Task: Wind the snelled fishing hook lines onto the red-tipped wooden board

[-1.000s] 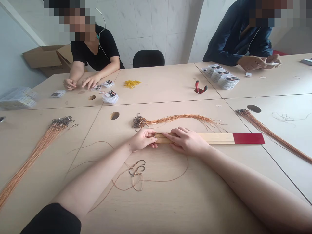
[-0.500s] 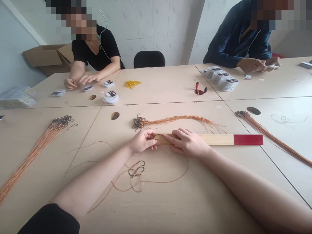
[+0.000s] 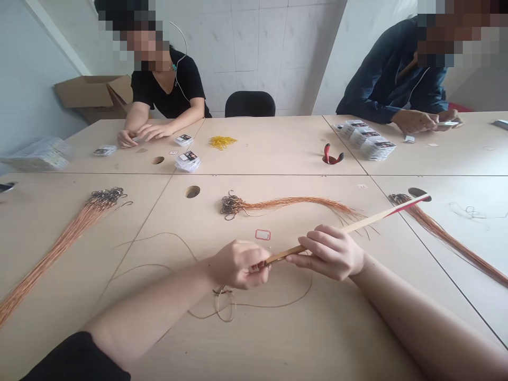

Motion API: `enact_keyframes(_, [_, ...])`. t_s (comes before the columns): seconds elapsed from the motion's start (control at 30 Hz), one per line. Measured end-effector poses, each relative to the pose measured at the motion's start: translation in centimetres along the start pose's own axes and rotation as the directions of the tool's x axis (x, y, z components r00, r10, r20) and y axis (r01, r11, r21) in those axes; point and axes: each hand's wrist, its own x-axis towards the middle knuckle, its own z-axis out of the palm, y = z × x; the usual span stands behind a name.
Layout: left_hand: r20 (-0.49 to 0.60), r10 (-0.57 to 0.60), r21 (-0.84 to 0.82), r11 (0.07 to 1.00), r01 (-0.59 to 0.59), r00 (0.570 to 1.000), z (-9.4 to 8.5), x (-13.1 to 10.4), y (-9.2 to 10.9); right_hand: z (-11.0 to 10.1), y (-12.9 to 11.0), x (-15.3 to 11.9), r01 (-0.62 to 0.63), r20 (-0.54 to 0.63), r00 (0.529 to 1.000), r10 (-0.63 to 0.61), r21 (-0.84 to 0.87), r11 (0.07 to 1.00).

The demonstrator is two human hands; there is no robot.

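Note:
A flat wooden strip (image 3: 367,220) with a red far end is held on edge, slanting up to the right above the table. My left hand (image 3: 240,264) is closed around its near end, and its curled fingers hide what else may be pinched there. Wrapped over the strip's middle, my right hand (image 3: 333,253) grips it between thumb and fingers. Below my left hand lie fish hooks (image 3: 223,291), partly covered, with loose brown line (image 3: 273,306) looping across the table. Behind my hands rests a bundle of hooks (image 3: 232,205) with long brown lines (image 3: 293,201).
Two more hook bundles lie left (image 3: 105,198) and right (image 3: 448,241). Across the table, two people handle small items beside stacked plastic packs (image 3: 367,138). Red-handled pliers (image 3: 332,154) stand in a table hole. A yellow pile (image 3: 222,142) and red-bordered label (image 3: 262,234) lie about.
The strip has turned from flat to on edge, its red end rising and its near end coming towards me. Both hands moved nearer; my left fingers curled tighter. The red-bordered label became visible.

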Motion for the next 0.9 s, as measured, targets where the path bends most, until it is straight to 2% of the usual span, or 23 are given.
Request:
enact_keyframes(0.1, [0.012, 0.128, 0.184, 0.975, -0.128, 0.992, -0.1, 0.1, 0.6, -0.2, -0.2, 0.3, 0.023, -0.042, 0.999, -0.022, 0.026, 0.999])
enact_keyframes(0.17, [0.038, 0.184, 0.245, 0.951, -0.187, 0.982, -0.4, 0.2, 0.8, -0.3, -0.3, 0.6, 0.037, -0.053, 0.998, -0.035, 0.033, 0.999])
enact_keyframes(0.3, [0.065, 0.258, 0.290, 0.919, -0.265, 0.964, -0.7, 0.2, 0.9, -0.5, -0.4, 0.9, 0.060, -0.077, 0.995, -0.057, 0.041, 0.997])
enact_keyframes(0.4, [0.076, 0.250, 0.273, 0.926, -0.261, 0.965, -0.7, 0.2, 0.9, -0.5, -0.4, 0.8, 0.078, -0.074, 0.995, -0.073, 0.057, 0.995])
enact_keyframes(0.6, [0.179, 0.030, 0.172, 0.983, -0.061, 0.983, -0.6, 0.0, 0.9, -0.5, -0.2, 0.6, 0.053, 0.024, 0.998, -0.055, 0.100, 0.994])
enact_keyframes(0.7, [0.145, -0.039, 0.081, 0.996, 0.027, 0.989, -0.7, -0.1, 0.8, -0.7, -0.1, 0.9, 0.041, 0.076, 0.996, -0.049, 0.106, 0.993])
enact_keyframes(0.77, [0.099, -0.172, -0.054, 0.983, 0.178, 0.980, -0.7, 0.0, 0.7, -0.9, -0.1, 1.2, -0.032, 0.133, 0.991, 0.018, 0.109, 0.994])
enact_keyframes(0.83, [0.094, -0.362, -0.253, 0.892, 0.374, 0.928, -0.8, 0.3, 0.4, -1.2, -0.1, 1.7, -0.154, 0.219, 0.968, 0.123, 0.130, 0.979])
enact_keyframes(0.9, [0.175, -0.542, -0.461, 0.693, 0.555, 0.822, -0.8, 0.7, 0.1, -1.7, -0.2, 2.2, -0.304, 0.332, 0.914, 0.233, 0.179, 0.936])
